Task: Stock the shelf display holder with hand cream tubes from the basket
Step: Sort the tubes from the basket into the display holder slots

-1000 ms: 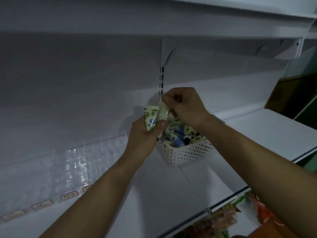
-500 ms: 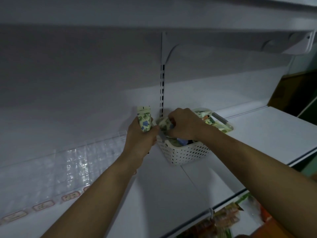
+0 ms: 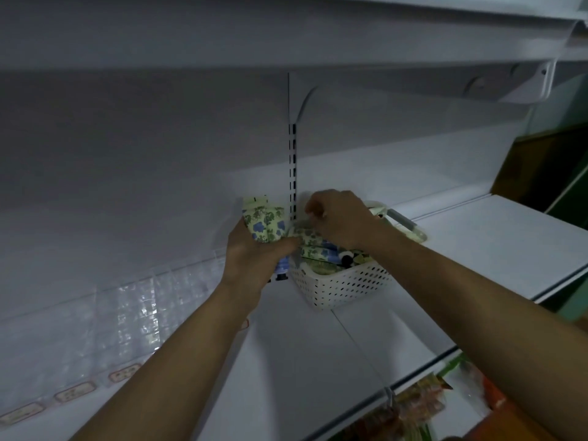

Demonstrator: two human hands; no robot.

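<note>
A white perforated basket stands on the white shelf near the back wall, with several flower-printed hand cream tubes lying in it. My left hand grips a bunch of upright tubes just left of the basket, their dark caps pointing down. My right hand hovers over the basket with fingers curled, pinching the crimped end of a tube. A clear plastic display holder with many small compartments runs along the shelf to the left.
A slotted upright rail runs up the back wall behind the basket. Another shelf hangs overhead. Price labels line the holder's front. Packaged goods sit on the shelf below at the lower right.
My right hand dropped into the basket after passing a tube to the left hand, and now pulls another tube up. The left hand's bunch has grown.
</note>
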